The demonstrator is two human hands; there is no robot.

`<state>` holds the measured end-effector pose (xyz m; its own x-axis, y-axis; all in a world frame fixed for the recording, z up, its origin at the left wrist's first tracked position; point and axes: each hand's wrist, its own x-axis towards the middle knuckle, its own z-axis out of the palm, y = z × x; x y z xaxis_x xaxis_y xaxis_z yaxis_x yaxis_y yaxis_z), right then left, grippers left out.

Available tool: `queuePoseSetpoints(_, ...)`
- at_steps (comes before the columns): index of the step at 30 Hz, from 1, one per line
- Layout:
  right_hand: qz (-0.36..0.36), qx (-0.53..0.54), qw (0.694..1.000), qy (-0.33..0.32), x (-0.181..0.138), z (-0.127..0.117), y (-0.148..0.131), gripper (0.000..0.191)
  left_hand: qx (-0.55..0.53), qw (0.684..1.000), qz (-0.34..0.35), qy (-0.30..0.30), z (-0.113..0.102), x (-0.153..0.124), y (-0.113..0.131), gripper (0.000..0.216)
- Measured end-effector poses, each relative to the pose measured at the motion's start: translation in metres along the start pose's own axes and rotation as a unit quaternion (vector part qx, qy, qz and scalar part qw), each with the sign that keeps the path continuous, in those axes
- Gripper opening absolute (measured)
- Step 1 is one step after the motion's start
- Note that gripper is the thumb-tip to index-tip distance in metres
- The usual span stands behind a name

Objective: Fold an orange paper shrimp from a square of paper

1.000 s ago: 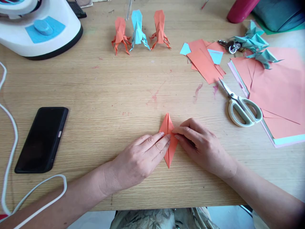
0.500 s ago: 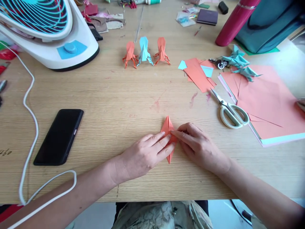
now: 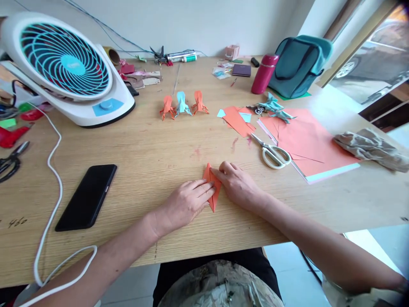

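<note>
A folded piece of orange paper [image 3: 215, 190], a narrow pointed diamond with a crease down its middle, lies on the table near the front edge. My left hand [image 3: 187, 200] rests over its left side, fingers stretched out and lying on the paper. At the upper right edge, my right hand [image 3: 238, 185] pinches the paper between thumb and forefinger, the other fingers curled. Those fingers partly hide the fold there. Farther back stand two orange origami figures [image 3: 198, 102] with a light blue origami figure [image 3: 181, 103] between them.
Scissors [image 3: 275, 156] lie right of my hands, beside orange paper sheets [image 3: 306, 140] and paper offcuts [image 3: 238, 120]. A black phone [image 3: 87, 197] and a white cable [image 3: 55, 170] are at left. Behind stand a fan [image 3: 68, 64], a magenta bottle [image 3: 265, 74] and a teal bag [image 3: 298, 66].
The camera view has tilted up and shifted, showing the wall, window and whole fan. My right hand's pinch sits closer to the paper's top tip; my left hand stays on the paper.
</note>
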<state>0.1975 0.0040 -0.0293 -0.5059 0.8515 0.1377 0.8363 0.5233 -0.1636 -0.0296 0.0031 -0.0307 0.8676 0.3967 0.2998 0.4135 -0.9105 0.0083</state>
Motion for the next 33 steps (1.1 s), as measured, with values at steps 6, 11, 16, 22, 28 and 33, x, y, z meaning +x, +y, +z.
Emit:
queuePoseSetpoints(6, 0.013, 0.007, 1.000, -0.002, 0.005, 0.000, 0.000, 0.027, -0.033, 0.999, -0.019, -0.002, 0.002, 0.001, -0.003, 0.035)
queuePoseSetpoints(11, 0.024, 0.030, 0.999, 0.016, 0.006, 0.006, 0.005, 0.028, -0.045, 0.998, -0.027, 0.025, 0.011, -0.001, -0.004, 0.036)
queuePoseSetpoints(16, 0.030, 0.046, 0.998, 0.044, 0.006, 0.013, 0.008, 0.030, -0.064, 0.996, -0.050, 0.034, 0.016, -0.003, -0.002, 0.039)
queuePoseSetpoints(22, 0.014, 0.054, 0.996, 0.072, 0.007, 0.018, 0.011, 0.031, -0.087, 0.993, -0.071, 0.039, 0.019, -0.003, -0.002, 0.039)
queuePoseSetpoints(28, 0.018, 0.066, 0.994, 0.082, 0.007, 0.019, 0.013, 0.031, -0.088, 0.991, -0.078, 0.058, 0.018, 0.001, 0.000, 0.037)
queuePoseSetpoints(33, 0.016, 0.070, 0.994, 0.086, 0.005, 0.019, 0.013, 0.032, -0.076, 0.993, -0.079, 0.051, 0.013, 0.002, 0.004, 0.037)
